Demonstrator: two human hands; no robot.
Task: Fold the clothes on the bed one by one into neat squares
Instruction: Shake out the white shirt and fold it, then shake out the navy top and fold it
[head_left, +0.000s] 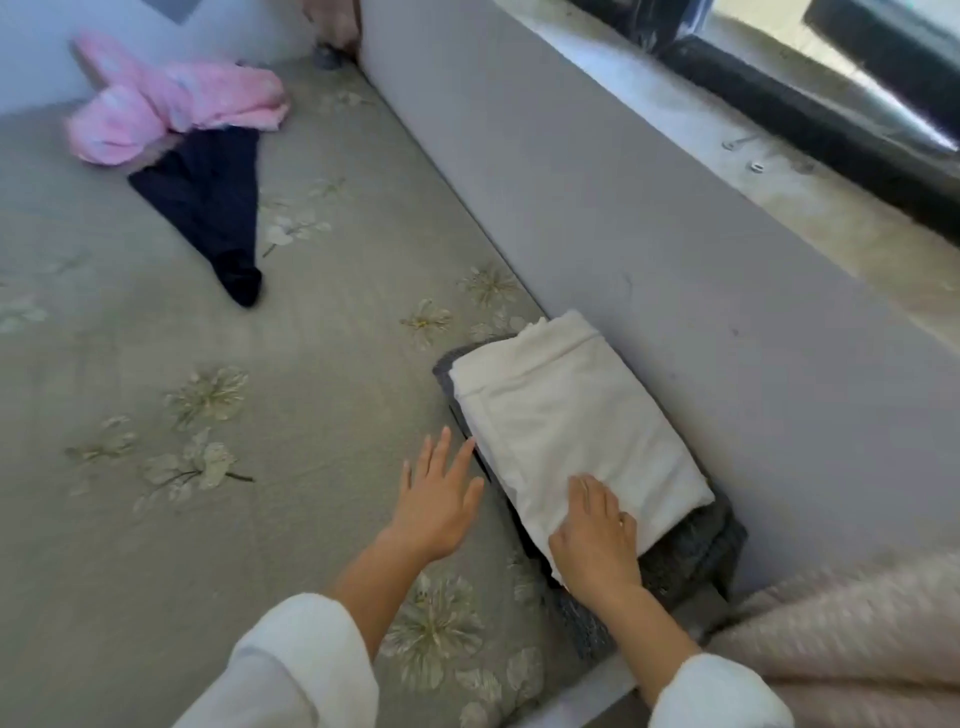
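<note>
Presently the right hand (595, 540) lies flat, fingers straight, on the folded cream garment (566, 421), while the left hand (439, 499) hovers beside it, fingers spread, holding nothing.

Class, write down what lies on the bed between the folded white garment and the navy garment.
Nothing: in the head view, only bare flower-printed bedsheet separates the folded white garment from the navy garment.

Right hand (595, 540) rests flat on folded cream garment (566, 421); left hand (439, 499) hovers open beside it on the bed (260, 415)
</note>
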